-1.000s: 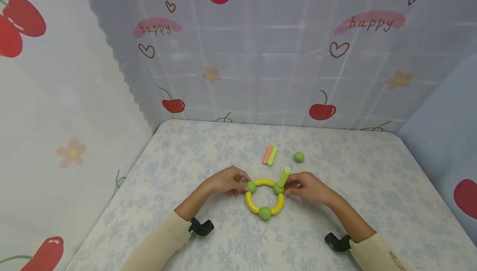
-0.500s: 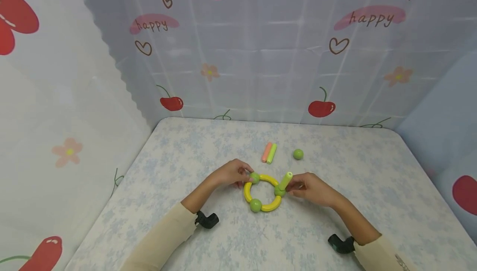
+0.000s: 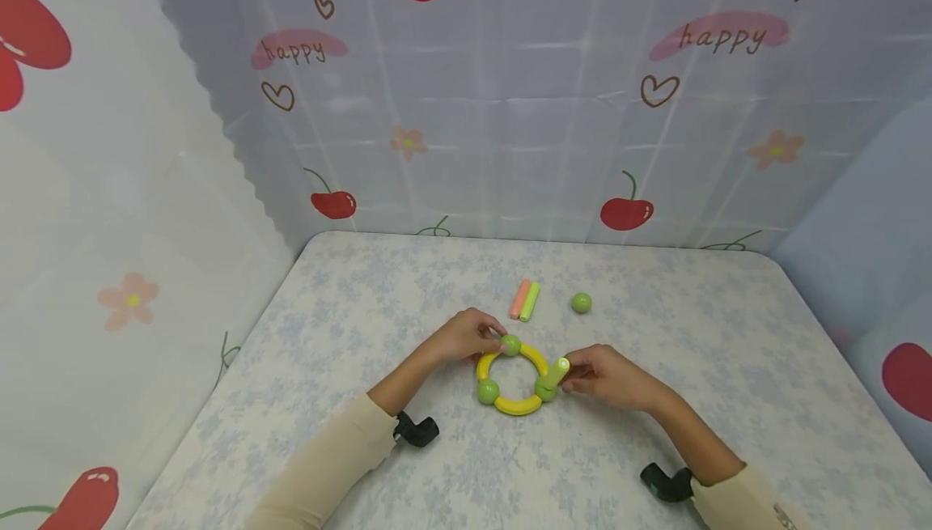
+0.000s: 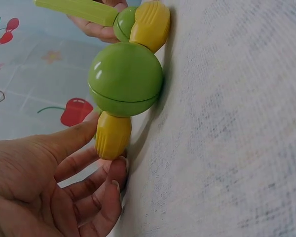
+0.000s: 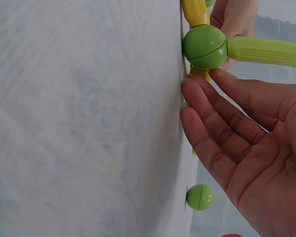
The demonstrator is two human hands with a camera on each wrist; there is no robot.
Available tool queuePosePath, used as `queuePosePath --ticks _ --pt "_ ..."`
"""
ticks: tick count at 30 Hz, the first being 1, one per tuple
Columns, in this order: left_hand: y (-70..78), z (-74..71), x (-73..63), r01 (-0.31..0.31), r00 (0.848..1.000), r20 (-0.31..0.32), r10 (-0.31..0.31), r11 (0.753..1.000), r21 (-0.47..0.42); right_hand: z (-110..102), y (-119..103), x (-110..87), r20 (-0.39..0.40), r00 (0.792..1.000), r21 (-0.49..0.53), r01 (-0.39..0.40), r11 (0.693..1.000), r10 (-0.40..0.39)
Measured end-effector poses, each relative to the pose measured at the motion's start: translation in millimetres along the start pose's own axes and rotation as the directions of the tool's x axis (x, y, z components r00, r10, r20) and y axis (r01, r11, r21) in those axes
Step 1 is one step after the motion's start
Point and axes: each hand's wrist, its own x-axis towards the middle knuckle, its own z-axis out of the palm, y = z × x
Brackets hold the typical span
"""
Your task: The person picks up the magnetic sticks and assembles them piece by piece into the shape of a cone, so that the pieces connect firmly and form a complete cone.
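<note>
A toy ring of curved yellow rods (image 3: 518, 406) joined by green balls lies flat on the table in the head view. My left hand (image 3: 469, 336) pinches the ring near its far ball (image 3: 511, 345). A light-green straight rod (image 3: 557, 371) sticks up at a slant from the right-hand ball (image 3: 544, 390). Beside that ball my right hand (image 3: 607, 376) grips the ring; in the right wrist view its thumb and fingertips close on a yellow rod (image 5: 200, 73) just past the ball. The near-left ball (image 4: 126, 79) looms large in the left wrist view.
Behind the ring lie a pink rod (image 3: 520, 298) and a light-green rod (image 3: 530, 302) side by side. A loose green ball (image 3: 581, 303) sits to their right. A patterned curtain (image 3: 480, 109) hangs along the table's far edge.
The ring has turned clockwise as seen from above: the near ball has swung left, the left ball to the far side. My left hand has moved away and rightward with it; my right hand slightly nearer.
</note>
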Motion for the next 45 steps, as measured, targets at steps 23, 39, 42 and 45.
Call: queuePosePath --ticks 23,39,42,45 --pt "-11.1 6.9 -26.4 0.028 0.999 -0.015 -0.03 0.993 -0.117 -31.0 -13.7 66.6 -0.287 0.955 -0.218 -0.136 0.966 0.07" --pt "-21.0 7.8 -27.1 0.015 0.999 -0.026 -0.019 0.988 -0.156 -23.1 -7.0 121.9 -0.459 0.865 -0.286 -0.358 0.889 0.201" --pt "-22.4 9.1 -26.4 0.024 0.999 -0.031 -0.029 0.988 -0.151 -21.4 -5.9 128.5 -0.479 0.848 -0.313 -0.406 0.858 0.227" --pt "-22.8 9.7 -26.2 0.029 0.999 -0.034 -0.035 0.988 -0.153 -20.7 -6.5 133.4 -0.478 0.841 -0.329 -0.439 0.836 0.254"
